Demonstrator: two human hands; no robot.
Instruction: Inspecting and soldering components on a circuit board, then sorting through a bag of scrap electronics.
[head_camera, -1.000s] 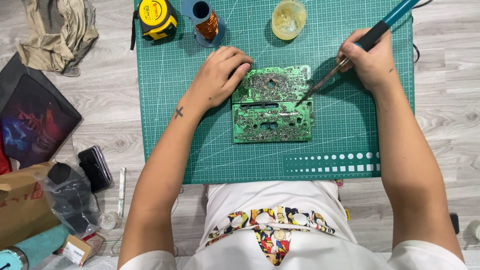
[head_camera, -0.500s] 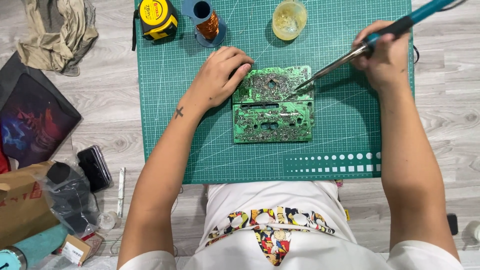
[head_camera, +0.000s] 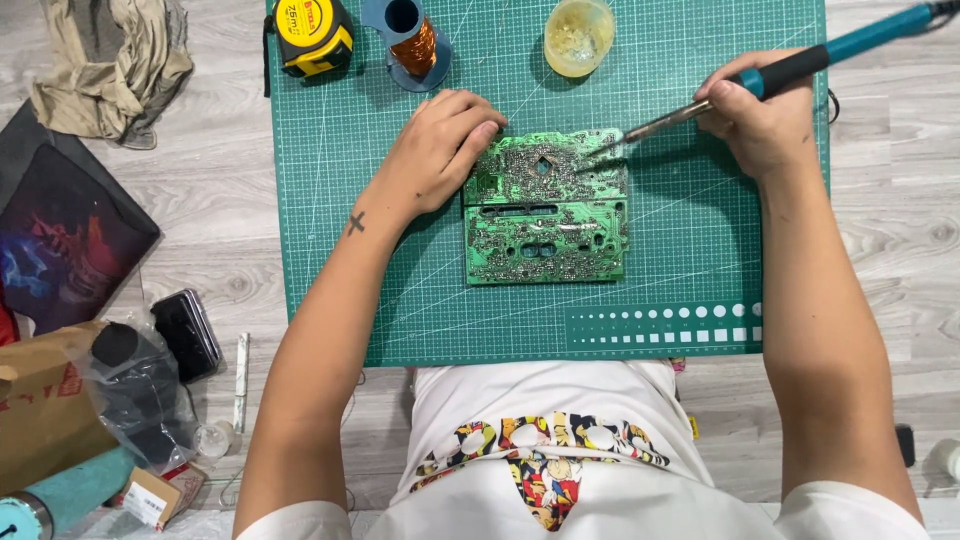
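Note:
A green circuit board (head_camera: 545, 210) lies solder side up in the middle of a green cutting mat (head_camera: 420, 300). My left hand (head_camera: 440, 145) rests on the board's upper left corner, fingers curled against its edge. My right hand (head_camera: 760, 115) grips a soldering iron (head_camera: 790, 68) with a teal and black handle. The iron's metal tip hangs just above the board's upper right corner.
A yellow tape measure (head_camera: 312, 35), a coil of copper wire on a blue stand (head_camera: 412, 45) and a round yellowish pot (head_camera: 578, 35) stand along the mat's far edge. Left of the mat lie a crumpled cloth (head_camera: 110, 65), a dark pad (head_camera: 60, 235), a black case (head_camera: 185, 332) and a cardboard box (head_camera: 45, 400).
My right hand has drawn back to the right and upward, lifting the iron's tip from the middle of the board toward its upper right corner. My left hand has stayed on the board.

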